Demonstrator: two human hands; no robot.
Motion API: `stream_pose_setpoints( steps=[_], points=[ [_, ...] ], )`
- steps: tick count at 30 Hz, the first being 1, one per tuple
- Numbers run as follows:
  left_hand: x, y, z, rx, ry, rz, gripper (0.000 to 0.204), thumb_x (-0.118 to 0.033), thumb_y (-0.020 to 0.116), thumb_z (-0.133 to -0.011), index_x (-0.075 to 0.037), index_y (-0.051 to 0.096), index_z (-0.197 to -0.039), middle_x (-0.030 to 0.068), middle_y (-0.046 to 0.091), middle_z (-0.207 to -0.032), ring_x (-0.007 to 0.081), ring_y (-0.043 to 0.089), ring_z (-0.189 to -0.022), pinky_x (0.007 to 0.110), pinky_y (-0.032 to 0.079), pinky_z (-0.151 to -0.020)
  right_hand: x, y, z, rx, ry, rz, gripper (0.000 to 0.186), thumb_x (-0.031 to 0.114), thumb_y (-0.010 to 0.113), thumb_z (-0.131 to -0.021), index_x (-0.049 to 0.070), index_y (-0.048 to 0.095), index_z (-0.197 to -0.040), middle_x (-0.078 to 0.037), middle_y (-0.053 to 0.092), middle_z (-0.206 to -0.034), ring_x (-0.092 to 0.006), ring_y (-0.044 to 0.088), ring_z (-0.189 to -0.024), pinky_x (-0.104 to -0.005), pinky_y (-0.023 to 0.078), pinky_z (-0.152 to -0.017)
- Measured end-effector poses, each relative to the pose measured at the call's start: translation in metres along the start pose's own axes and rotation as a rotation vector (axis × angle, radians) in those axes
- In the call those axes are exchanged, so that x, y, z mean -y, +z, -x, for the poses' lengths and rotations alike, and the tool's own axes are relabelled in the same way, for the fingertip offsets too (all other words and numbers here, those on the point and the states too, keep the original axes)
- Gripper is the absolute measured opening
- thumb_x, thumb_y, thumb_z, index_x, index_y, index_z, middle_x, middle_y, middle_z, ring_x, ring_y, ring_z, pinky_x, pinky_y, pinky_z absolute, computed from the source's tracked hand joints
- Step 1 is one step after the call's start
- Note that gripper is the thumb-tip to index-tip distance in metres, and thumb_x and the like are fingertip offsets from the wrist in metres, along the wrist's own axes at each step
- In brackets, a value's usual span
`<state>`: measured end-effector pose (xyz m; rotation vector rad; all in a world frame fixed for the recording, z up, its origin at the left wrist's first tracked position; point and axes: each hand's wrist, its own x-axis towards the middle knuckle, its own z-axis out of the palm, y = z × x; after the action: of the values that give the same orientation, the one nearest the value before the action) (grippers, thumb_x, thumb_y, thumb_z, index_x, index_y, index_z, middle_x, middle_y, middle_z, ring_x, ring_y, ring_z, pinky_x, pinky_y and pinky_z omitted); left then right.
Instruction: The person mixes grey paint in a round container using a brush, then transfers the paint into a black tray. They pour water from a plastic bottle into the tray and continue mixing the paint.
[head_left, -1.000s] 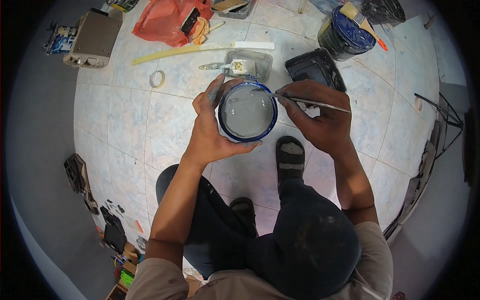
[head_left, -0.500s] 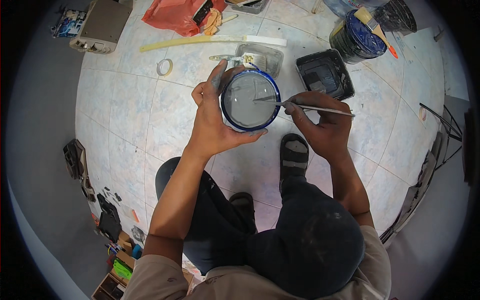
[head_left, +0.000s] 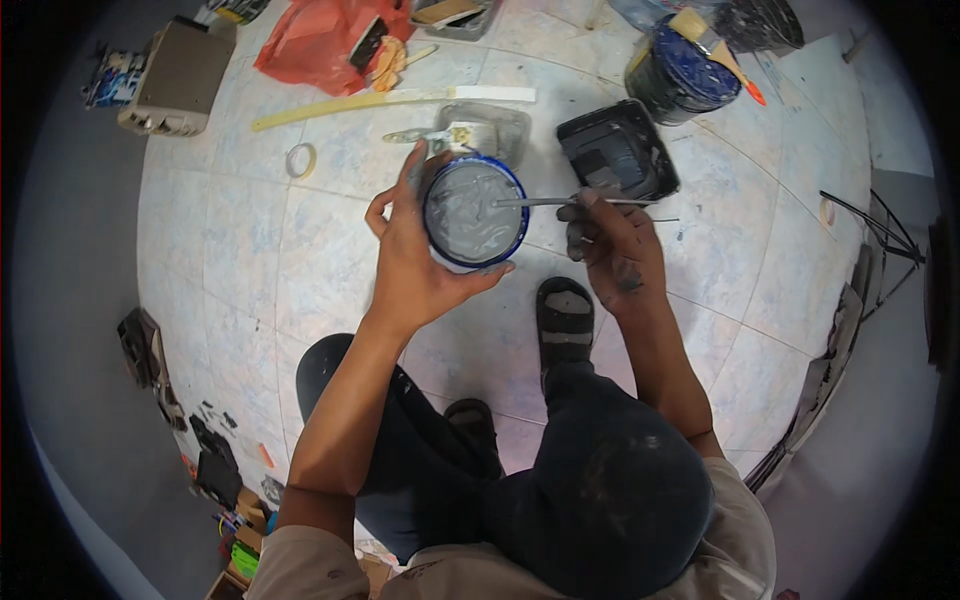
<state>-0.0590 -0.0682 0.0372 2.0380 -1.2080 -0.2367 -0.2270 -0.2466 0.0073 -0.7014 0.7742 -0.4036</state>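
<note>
Starts at left with a pale tape roll [head_left: 301, 160] on the tiled floor [head_left: 325, 255], then straight into the action! Grips a blue-rimmed container [head_left: 512, 249] in the left hand [head_left: 408, 255], up off the floor, near a clear tray [head_left: 513, 128] with a wide brush [head_left: 460, 136] across its edge. Dips a thin stick [head_left: 548, 202] into thick grey paint [head_left: 470, 222] inside. Pinches that stick in the smudged right hand [head_left: 620, 245]. On past a black tray [head_left: 648, 150] to a dark bucket [head_left: 655, 85] topped with an orange-tipped brush [head_left: 714, 47].
</note>
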Motion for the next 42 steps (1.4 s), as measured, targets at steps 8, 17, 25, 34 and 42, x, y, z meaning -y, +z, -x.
stream_pose_setpoints(
  steps=[8,17,25,34,42],
  points=[
    [-0.01,0.033,-0.009,-0.021,-0.068,0.195,0.144,-0.035,0.103,-0.056,-0.001,0.016,-0.165,0.0198,0.06,-0.146,0.0344,0.056,-0.138,0.046,0.024,-0.119,0.018,-0.047,0.005,0.012,0.055,-0.183,0.02,0.016,0.07,-0.101,-0.001,0.073,-0.111,-0.011,0.075,-0.093,-0.0169,0.068,-0.076,-0.0316,0.054,-0.068],
    [-0.006,0.041,-0.016,0.025,-0.063,0.244,0.14,-0.019,0.103,-0.058,-0.005,0.014,-0.165,0.0278,0.053,-0.15,0.0369,0.058,-0.137,0.046,0.046,-0.116,0.016,-0.099,0.01,-0.06,0.071,-0.442,0.022,0.017,0.062,-0.104,-0.001,0.07,-0.115,-0.017,0.077,-0.102,-0.0241,0.072,-0.087,-0.033,0.058,-0.075],
    [-0.001,0.04,-0.019,-0.07,-0.095,0.313,0.135,-0.017,0.102,-0.058,-0.005,0.019,-0.164,0.0259,0.058,-0.145,0.0357,0.062,-0.131,0.046,0.049,-0.112,0.032,-0.163,-0.007,-0.213,-0.065,-0.62,0.013,0.012,0.062,-0.105,0.001,0.067,-0.109,-0.011,0.072,-0.092,-0.0217,0.067,-0.08,-0.0301,0.055,-0.071],
    [0.007,0.04,-0.016,-0.081,-0.121,0.338,0.136,-0.017,0.102,-0.059,-0.003,0.017,-0.164,0.0252,0.056,-0.147,0.0336,0.06,-0.132,0.044,0.047,-0.114,0.01,-0.261,-0.068,-0.642,-0.214,-0.514,0.009,0.013,0.066,-0.104,0.006,0.071,-0.101,-0.001,0.062,-0.074,-0.0138,0.057,-0.061,-0.0277,0.049,-0.058],
    [0.01,0.038,-0.012,-0.065,-0.143,0.345,0.136,-0.018,0.103,-0.06,-0.001,0.017,-0.163,0.027,0.052,-0.149,0.0328,0.056,-0.135,0.044,0.046,-0.115,-0.029,-0.269,-0.09,-0.742,-0.317,-0.35,0.014,0.02,0.076,-0.1,0.008,0.071,-0.095,0.001,0.064,-0.075,-0.0112,0.06,-0.064,-0.0264,0.052,-0.059]
  ],
)
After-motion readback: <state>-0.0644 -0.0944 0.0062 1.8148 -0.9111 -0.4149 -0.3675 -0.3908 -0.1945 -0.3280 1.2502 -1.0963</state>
